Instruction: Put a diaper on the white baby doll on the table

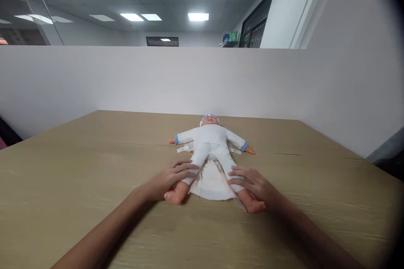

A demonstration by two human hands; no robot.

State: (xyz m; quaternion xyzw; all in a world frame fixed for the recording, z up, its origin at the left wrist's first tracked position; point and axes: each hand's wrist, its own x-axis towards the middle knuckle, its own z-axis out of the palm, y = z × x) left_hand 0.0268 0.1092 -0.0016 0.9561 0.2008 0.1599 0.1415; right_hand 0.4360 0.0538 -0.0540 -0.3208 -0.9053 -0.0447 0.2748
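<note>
A baby doll (210,138) in a white suit with blue cuffs and a white cap lies on its back on the wooden table (78,176), head away from me. An unfolded white diaper (211,183) is spread under its hips and between its legs, tabs sticking out at the waist. My left hand (170,178) rests over the doll's leg on my left, fingers curled around the shin near the bare foot. My right hand (255,187) lies on the other leg, fingers spread over the shin above the foot.
A white partition wall (126,80) runs along the table's far edge and continues on the right side. Beyond it are office ceiling lights and a dark window frame (257,25). Bare tabletop surrounds the doll on all sides.
</note>
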